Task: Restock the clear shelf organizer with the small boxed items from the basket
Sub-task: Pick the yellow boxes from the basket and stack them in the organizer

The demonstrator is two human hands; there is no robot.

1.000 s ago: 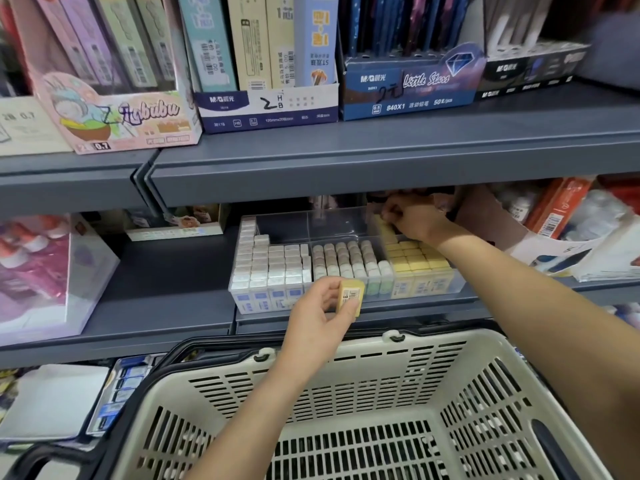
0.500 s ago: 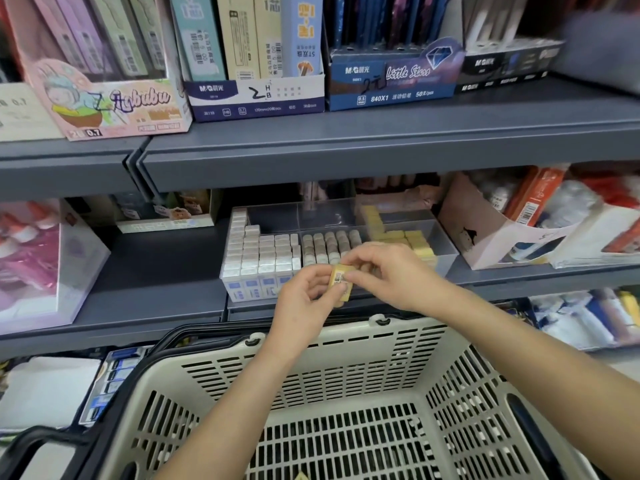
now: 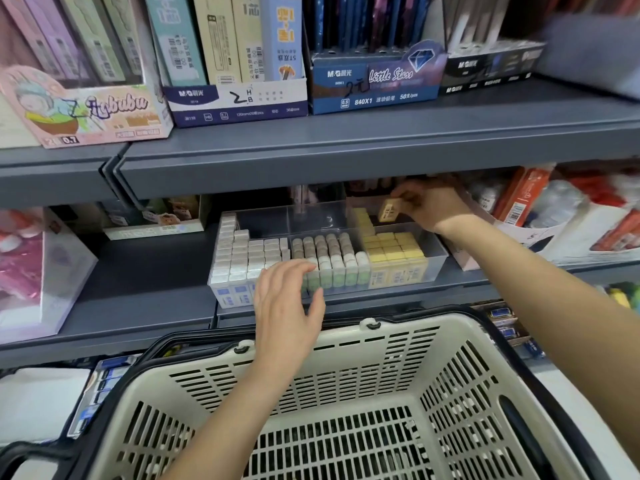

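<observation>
Two hands are at work over the clear shelf organizer (image 3: 433,261). The left hand (image 3: 289,306) hovers with fingers spread and loose, holding nothing, just in front of the white boxes (image 3: 242,254) and the green-banded row (image 3: 332,265). The right hand (image 3: 427,206) pinches one small yellow box (image 3: 389,209) at its fingertips, tilted, above the back of the yellow stack (image 3: 391,247). Below both hands stands the basket (image 3: 346,348); what shows of its floor looks bare, so this may be the last piece.

Risk, as judged: the upper shelf (image 3: 346,161) sits close over the right hand, so a cramped release could drop the box askew or topple the stepped yellow column. The hovering left hand could nudge the front rows. The grey shelf surface is flat and crowded on both sides of the hands.
</observation>
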